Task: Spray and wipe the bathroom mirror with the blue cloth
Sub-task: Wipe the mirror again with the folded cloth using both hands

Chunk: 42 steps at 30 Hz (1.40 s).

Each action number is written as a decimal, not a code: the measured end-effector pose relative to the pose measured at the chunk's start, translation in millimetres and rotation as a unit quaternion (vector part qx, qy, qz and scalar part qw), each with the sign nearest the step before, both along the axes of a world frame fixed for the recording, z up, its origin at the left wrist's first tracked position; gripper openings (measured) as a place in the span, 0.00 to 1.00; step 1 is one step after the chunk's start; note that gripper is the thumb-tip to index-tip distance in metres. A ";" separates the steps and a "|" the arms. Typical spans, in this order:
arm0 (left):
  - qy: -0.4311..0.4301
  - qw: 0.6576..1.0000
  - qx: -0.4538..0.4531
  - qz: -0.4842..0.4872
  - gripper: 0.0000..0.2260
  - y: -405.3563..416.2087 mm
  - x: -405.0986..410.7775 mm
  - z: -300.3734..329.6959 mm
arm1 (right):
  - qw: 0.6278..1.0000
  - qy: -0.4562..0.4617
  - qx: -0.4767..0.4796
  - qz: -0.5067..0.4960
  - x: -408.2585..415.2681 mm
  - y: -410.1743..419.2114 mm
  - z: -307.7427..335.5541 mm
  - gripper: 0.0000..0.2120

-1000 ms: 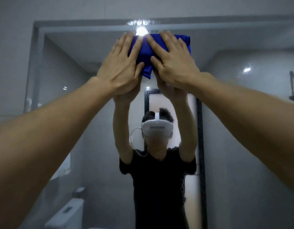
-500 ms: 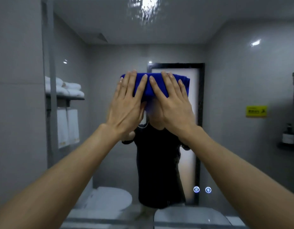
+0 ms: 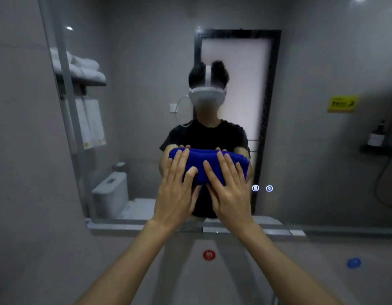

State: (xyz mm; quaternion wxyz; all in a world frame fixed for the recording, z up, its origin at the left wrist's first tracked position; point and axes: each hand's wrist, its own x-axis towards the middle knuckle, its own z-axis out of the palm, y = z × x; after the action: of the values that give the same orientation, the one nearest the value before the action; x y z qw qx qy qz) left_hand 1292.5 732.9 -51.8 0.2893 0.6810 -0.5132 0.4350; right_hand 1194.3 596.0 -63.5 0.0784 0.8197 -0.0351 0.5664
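A folded blue cloth [image 3: 201,164] lies flat against the lower middle of the bathroom mirror [image 3: 135,106]. My left hand [image 3: 176,190] presses its left part with straight fingers spread. Beside it my right hand [image 3: 229,190] presses the right part the same way. The two hands almost touch at the thumbs. The mirror reflects a person in a black shirt with a white headset, with arms stretched toward the cloth. No spray bottle is in sight.
The mirror's lower edge [image 3: 212,228] runs just under my wrists. Two lit touch icons [image 3: 262,188] glow on the glass right of the cloth. A red round sticker [image 3: 209,255] and a blue round one [image 3: 354,263] mark the wall below. Reflected: toilet, towel shelf, door.
Both hands have slid the blue cloth straight down the mirror, from its top edge through the middle to the lower part. My view has tipped downward with them.
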 end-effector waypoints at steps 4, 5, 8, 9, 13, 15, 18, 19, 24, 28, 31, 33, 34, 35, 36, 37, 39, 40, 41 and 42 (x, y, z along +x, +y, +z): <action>0.021 1.000 0.017 -0.008 0.21 2.0 0.4 -46.1 | 1.000 0.017 0.006 -0.009 -5.6 -1.1 -47.9 0.29; 0.025 0.999 0.022 -0.011 0.22 2.8 1.1 -55.3 | 1.000 0.021 0.008 -0.010 -6.2 -1.4 -58.2 0.30; 0.026 0.999 0.038 -0.015 0.23 7.0 0.9 -80.5 | 0.999 0.031 -0.001 -0.013 -9.6 -2.7 -85.0 0.30; 0.025 0.999 0.042 -0.016 0.23 9.2 0.6 -88.8 | 0.999 0.035 -0.007 -0.012 -11.4 -3.7 -93.0 0.29; 0.036 0.998 0.053 -0.019 0.26 16.0 -0.9 -112.3 | 0.999 0.050 -0.014 -0.010 -16.4 -5.0 -114.0 0.26; 0.054 0.997 0.041 -0.028 0.27 13.2 -2.0 -111.8 | 0.999 0.048 -0.011 -0.017 -14.7 -4.4 -113.7 0.26; 0.088 0.995 0.012 -0.041 0.26 6.9 -6.8 -100.2 | 0.999 0.048 -0.008 -0.023 -11.5 -3.1 -103.0 0.29; 0.094 0.995 0.006 -0.044 0.26 5.5 -7.8 -95.5 | 0.999 0.050 -0.007 -0.021 -11.2 -2.9 -97.1 0.29; 0.080 0.994 -0.027 -0.062 0.20 2.4 -5.4 -41.8 | 0.999 0.036 -0.012 0.001 -10.4 -6.2 -31.9 0.21; 0.043 0.997 -0.033 -0.063 0.23 -1.1 3.6 32.0 | 0.999 0.020 -0.039 0.000 -6.4 -12.5 44.3 0.26; 0.002 0.999 -0.025 -0.042 0.36 -3.9 15.0 88.5 | 0.998 0.009 -0.054 -0.007 -1.9 -16.0 102.8 0.27; -0.038 0.999 -0.013 -0.010 0.42 -5.5 23.8 126.4 | 0.998 0.017 -0.065 -0.013 1.7 -19.0 141.8 0.29; -0.058 0.998 -0.009 0.007 0.44 -6.0 28.3 145.1 | 0.997 0.016 -0.072 -0.013 4.0 -20.7 161.0 0.30; -0.074 0.997 -0.009 0.019 0.45 -6.6 33.2 163.7 | 0.997 0.011 -0.081 -0.011 6.1 -21.6 180.1 0.31; -0.086 0.996 -0.015 0.026 0.44 -7.2 37.6 182.6 | 0.996 0.006 -0.090 -0.010 7.8 -21.9 199.8 0.32; -0.096 0.995 -0.025 0.032 0.43 -7.6 42.1 203.1 | 0.995 0.002 -0.099 -0.012 10.2 -22.2 221.1 0.34; -0.118 0.991 -0.046 0.041 0.39 -8.1 48.4 247.2 | 0.993 -0.007 -0.113 -0.024 15.1 -20.8 267.2 0.36; -0.127 0.989 -0.056 0.042 0.37 -8.1 50.1 270.1 | 0.992 -0.015 -0.120 -0.030 17.8 -19.5 291.0 0.37; -0.131 0.988 -0.064 0.044 0.35 -7.7 50.6 292.1 | 0.992 -0.023 -0.123 -0.035 20.1 -18.0 313.4 0.37; -0.131 0.988 -0.069 0.048 0.34 -7.6 51.2 314.7 | 0.991 -0.024 -0.123 -0.040 22.5 -16.3 335.5 0.36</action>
State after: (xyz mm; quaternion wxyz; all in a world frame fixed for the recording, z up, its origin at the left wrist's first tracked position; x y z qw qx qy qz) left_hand 1343.7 725.3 262.9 0.2447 0.6201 -0.4820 0.5686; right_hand 1216.8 579.8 272.0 0.2002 0.7878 -0.0004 0.5825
